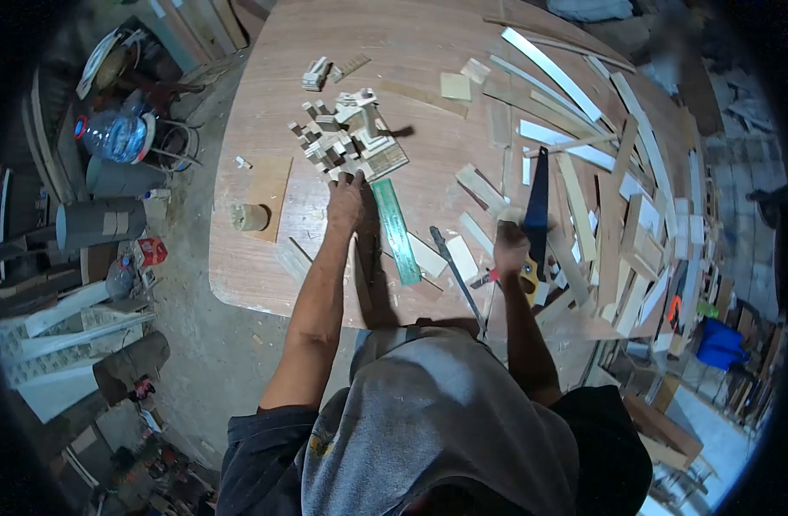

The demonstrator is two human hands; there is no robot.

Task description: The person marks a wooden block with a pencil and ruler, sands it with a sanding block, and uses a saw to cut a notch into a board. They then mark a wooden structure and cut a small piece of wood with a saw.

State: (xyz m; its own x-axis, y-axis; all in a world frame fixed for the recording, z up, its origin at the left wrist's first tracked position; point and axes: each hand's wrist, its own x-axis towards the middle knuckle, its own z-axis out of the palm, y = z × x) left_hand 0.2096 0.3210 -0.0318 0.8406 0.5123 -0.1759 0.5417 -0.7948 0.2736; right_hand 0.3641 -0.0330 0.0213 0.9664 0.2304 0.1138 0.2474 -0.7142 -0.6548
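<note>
On the table, the wooden block model sat at 12 o'clock from my left hand, the nearer one, its fingers slightly spread at the near edge; whether they gripped, I couldn't tell. My right hand, model at 10 o'clock, curled beside the saw, its hold unclear.

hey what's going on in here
A person is at a wooden table with both hands over it. The left hand is at the near edge of a small wooden model, beside a green strip. The right hand is next to a handsaw; what it holds, if anything, is too blurred to tell. Wood strips lie scattered across the right side.
</note>
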